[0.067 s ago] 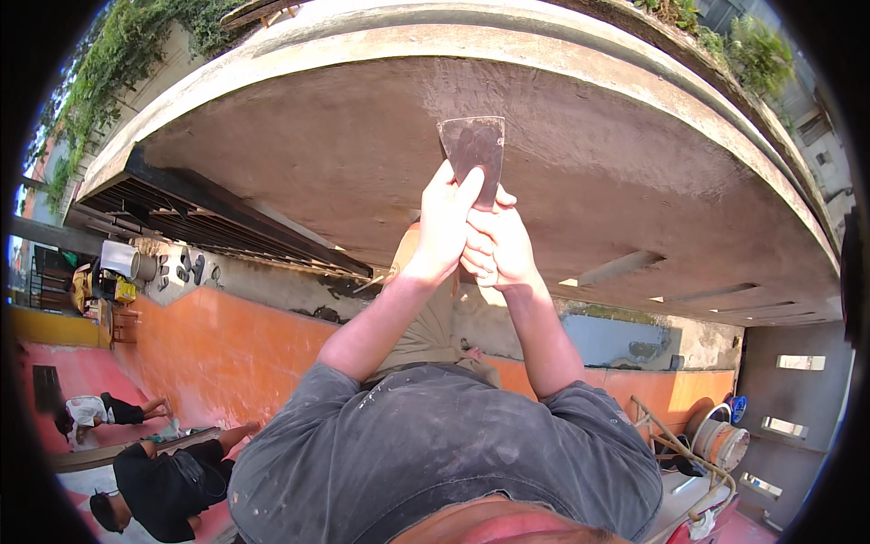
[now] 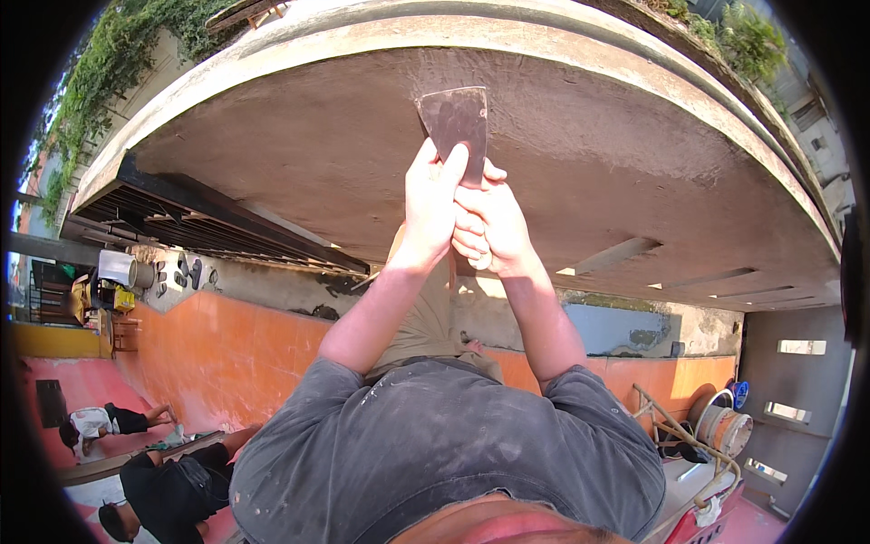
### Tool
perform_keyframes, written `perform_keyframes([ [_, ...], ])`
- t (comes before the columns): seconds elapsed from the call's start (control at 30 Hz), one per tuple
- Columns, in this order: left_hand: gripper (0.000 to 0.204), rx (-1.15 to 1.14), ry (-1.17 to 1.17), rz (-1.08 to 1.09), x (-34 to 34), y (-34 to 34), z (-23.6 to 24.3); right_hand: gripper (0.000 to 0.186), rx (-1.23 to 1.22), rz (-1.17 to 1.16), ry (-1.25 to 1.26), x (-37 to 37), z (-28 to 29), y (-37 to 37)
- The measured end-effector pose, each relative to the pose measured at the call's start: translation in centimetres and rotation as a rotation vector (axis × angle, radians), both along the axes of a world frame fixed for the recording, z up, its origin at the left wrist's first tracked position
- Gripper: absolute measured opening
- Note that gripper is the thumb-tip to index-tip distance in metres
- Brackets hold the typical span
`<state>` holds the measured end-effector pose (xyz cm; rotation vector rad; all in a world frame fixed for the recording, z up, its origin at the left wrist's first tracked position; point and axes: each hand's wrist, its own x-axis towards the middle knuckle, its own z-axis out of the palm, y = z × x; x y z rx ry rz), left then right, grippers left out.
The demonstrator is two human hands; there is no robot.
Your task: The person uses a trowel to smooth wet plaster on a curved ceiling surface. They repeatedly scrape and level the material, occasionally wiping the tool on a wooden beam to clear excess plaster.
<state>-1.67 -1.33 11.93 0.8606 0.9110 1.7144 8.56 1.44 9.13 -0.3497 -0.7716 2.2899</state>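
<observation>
Both my hands grip a putty knife with a wide dark metal blade (image 2: pixel 460 118), held up in front of the brown plastered wall (image 2: pixel 299 154). My left hand (image 2: pixel 430 201) is closed on it, thumb lying flat on the lower blade. Beside it my right hand (image 2: pixel 500 221) has its fingers curled around the lower part, so the handle is mostly hidden. The blade's broad edge points up toward the top of the wall. Whether the blade touches the plaster I cannot tell.
A dark metal grille (image 2: pixel 227 218) adjoins the wall at left. Slots (image 2: pixel 616 257) cut the wall at right. An orange floor strip (image 2: pixel 217 354) lies below. Two people are at lower left, one in black (image 2: pixel 172 485). A bucket (image 2: pixel 725 431) and a metal frame (image 2: pixel 680 435) stand at right.
Both hands and the putty knife have moved up the wall and slightly left. The grip looks the same.
</observation>
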Motion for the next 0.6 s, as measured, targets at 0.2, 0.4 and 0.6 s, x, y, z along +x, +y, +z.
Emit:
perform_keyframes([
  [0.2,0.023,0.115,0.065,0.026,1.8,1.4,-0.9,0.014,0.028,-0.008,-0.016,2.2,-0.3,0.9],
  [0.4,0.028,-0.201,0.162,-0.409,5.8,-1.6,-9.6,0.011,-0.136,-0.056,-0.143,12.6,-5.1,-4.9],
  [0.6,0.026,-0.163,0.120,-0.700,9.1,-3.2,-9.9,0.031,0.035,-0.188,-0.272,19.5,-6.7,-8.7],
])
